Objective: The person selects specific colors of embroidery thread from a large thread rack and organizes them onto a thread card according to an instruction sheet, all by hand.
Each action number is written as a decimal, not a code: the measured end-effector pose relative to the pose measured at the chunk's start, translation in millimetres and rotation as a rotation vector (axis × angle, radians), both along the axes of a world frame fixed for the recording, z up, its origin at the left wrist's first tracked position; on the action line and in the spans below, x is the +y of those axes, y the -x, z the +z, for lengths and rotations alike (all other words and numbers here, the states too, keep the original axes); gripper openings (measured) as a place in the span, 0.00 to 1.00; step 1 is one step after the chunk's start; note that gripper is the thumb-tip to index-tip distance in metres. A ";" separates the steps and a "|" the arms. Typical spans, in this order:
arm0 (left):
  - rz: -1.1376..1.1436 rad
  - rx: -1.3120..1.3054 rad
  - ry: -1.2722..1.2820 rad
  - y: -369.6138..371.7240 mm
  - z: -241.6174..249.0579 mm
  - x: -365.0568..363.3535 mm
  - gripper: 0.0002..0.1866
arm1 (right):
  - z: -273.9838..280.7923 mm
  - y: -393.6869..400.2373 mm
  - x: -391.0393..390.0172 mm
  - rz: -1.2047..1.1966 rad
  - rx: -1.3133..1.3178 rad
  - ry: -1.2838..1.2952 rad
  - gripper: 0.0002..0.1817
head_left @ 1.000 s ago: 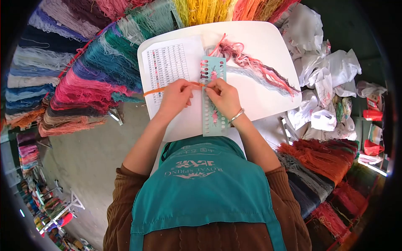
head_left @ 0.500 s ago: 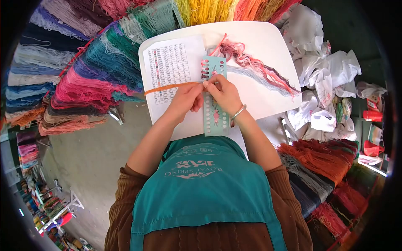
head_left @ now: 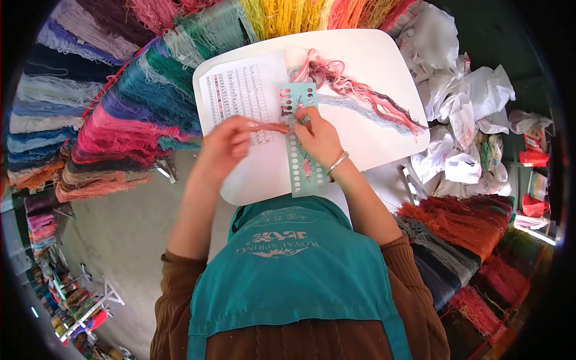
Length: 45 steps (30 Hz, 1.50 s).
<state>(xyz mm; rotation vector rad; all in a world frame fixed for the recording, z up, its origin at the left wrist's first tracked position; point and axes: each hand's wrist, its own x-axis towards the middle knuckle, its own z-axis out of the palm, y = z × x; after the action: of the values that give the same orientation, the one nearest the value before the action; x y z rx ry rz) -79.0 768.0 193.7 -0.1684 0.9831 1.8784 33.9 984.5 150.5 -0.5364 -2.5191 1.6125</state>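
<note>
A pale green card (head_left: 304, 141) with punched holes down both edges and pink flower prints lies on the white board. Orange embroidery thread (head_left: 270, 126) runs from the card's left edge to my left hand (head_left: 225, 147). That hand is smeared by motion, its fingers closed on the thread. My right hand (head_left: 319, 137) lies over the card, thumb and forefinger pinched at its left holes beside the thread; what exactly the fingertips grip is partly hidden. Darker threads hang in the upper left holes. Pink, maroon and grey threads (head_left: 372, 99) spread right of the card.
A printed chart sheet (head_left: 240, 90) lies on the left of the white board (head_left: 360, 54). Hanks of coloured thread (head_left: 150, 90) hang around the back and left. White plastic bags (head_left: 462, 108) are piled at right, above orange and grey hanks (head_left: 456, 234).
My left hand has moved left and up from the card, drawing the orange thread between the hands. My right hand stays at the card. The view has shifted slightly.
</note>
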 end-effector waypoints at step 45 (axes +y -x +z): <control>-0.253 1.013 0.797 -18.0 -30.4 66.5 0.10 | -6.8 -8.3 -0.3 -0.098 0.162 0.140 0.10</control>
<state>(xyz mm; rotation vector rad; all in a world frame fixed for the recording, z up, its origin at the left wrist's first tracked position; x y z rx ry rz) -61.1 834.6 163.3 0.4769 2.2831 1.1845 42.2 984.2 143.7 -0.5119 -2.2423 1.7301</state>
